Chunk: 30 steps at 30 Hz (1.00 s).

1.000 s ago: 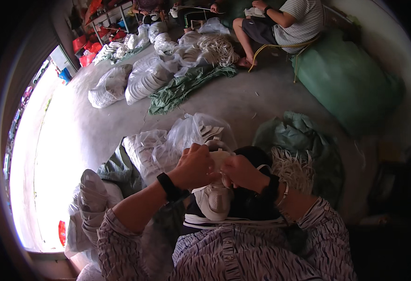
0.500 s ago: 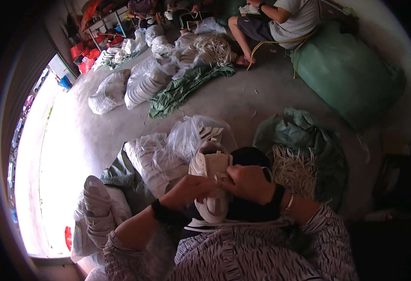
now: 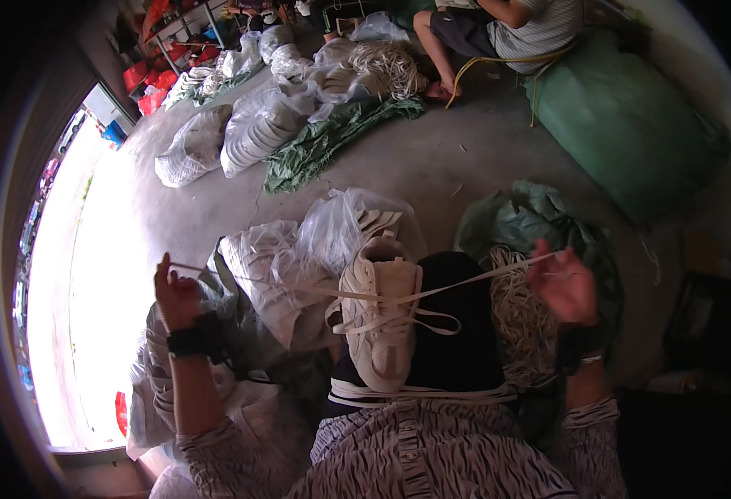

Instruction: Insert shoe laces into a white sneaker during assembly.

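head view: crops the seated co-worker in the striped shirt (image 3: pixel 540 40) along the top edge, and trims the people at the back (image 3: pixel 253 8) even more. loses the lower right corner in darkness and washes out the bright opening (image 3: pixel 116 333) at left. cannot make out the sole of the shoe (image 3: pixel 379 333), nor the full path of the lace (image 3: pixel 448 289) under its own crossings.

with the left hand (image 3: pixel 176 293), pinches one end of the lace between thumb and curled fingers, well out to the side. with the right hand (image 3: pixel 563 287), holds the other end near the fingertips, with the remaining fingers loosely spread; cannot tell the exact pinch there, for blur. stretches the lace nearly straight across the shoe's tongue, with slack loops on both sides.

rests the shoe on the black cloth (image 3: pixel 465 333), between both hands, touched by neither. points its toe at the patterned shirt (image 3: pixel 407 453), heel and opening away, with the long axis almost straight up the view. near it, at right, shows a tangle of laces (image 3: pixel 519 320); at left, a clear plastic bag (image 3: pixel 324 229).
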Motion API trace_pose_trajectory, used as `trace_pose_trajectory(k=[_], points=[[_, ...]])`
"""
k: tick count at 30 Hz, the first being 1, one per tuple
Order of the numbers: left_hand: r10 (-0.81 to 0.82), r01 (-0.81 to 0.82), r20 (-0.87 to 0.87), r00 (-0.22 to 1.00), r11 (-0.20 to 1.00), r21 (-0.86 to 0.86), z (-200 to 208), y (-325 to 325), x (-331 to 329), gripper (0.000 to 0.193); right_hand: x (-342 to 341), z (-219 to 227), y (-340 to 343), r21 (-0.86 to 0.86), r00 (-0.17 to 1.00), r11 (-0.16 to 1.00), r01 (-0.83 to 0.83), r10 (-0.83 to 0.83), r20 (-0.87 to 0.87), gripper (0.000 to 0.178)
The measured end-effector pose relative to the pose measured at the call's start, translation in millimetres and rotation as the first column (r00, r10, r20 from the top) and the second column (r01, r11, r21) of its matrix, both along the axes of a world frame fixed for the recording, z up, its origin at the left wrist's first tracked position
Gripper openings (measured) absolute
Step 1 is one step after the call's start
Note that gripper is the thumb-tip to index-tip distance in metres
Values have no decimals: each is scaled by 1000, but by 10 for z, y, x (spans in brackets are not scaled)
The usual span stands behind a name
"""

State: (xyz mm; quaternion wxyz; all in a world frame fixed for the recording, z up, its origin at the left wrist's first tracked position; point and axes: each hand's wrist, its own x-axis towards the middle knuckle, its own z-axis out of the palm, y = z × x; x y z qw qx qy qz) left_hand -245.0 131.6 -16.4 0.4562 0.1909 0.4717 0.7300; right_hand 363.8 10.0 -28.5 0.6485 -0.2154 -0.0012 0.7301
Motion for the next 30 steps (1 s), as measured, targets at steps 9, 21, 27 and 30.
trace_pose_trajectory(k=[9, 21, 27, 30], points=[[-306, 305, -17, 952, 951, -49, -364, -259, -858, 38, 1062, -292, -504, -3, 824, 932, 363, -319, 468, 17], [11, 731, -846, -533, 510, -454, 412, -547, 2568, 7, -1564, 109, 76, 141, -406, 714, -686, -537, 740, 14], [50, 624, -699, -713, 499, -601, 441, -462, 2425, 10, -1452, 112, 14, 179, -226, 762, -622, -393, 891, 12], [138, 673, -721, -679, 507, -538, 397, -460, 2422, 10, -1373, 137, 116, 235, -192, 872, -430, -342, 920, 13]])
